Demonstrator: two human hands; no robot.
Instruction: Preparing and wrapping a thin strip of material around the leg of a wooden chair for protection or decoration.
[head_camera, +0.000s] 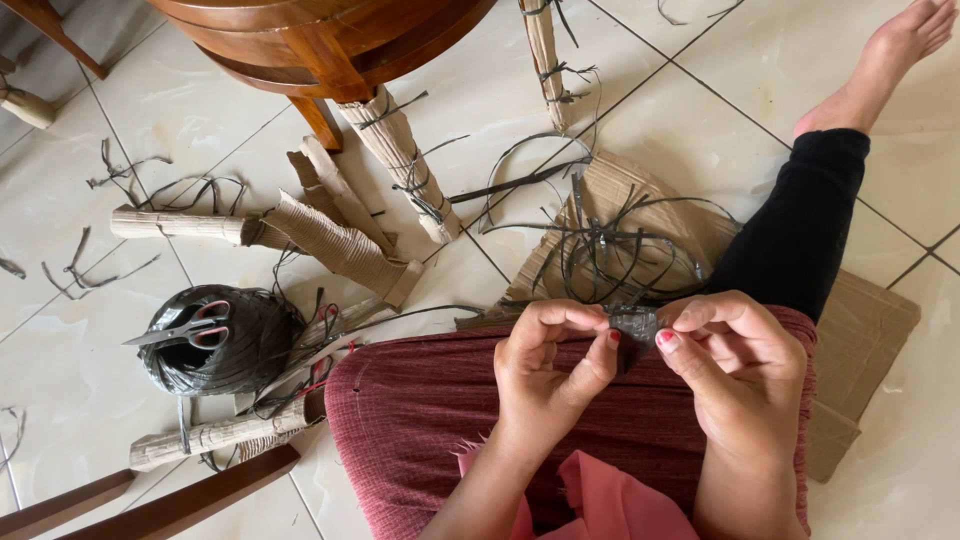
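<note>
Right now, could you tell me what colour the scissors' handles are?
Red, on the scissors in the head view.

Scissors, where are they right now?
In the head view, the scissors lie at left on top of the dark ball of strapping on the floor, apart from both hands and beside the rolled cardboard pieces.

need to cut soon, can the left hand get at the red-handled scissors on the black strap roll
Probably yes, once free: the red-handled scissors lie uncovered atop the black strap roll on that side, but the left hand is pinching a grey strap piece.

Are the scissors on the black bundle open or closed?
Closed: the scissors lie flat on the black bundle, with both blades together in one point and the red handles side by side.
</note>
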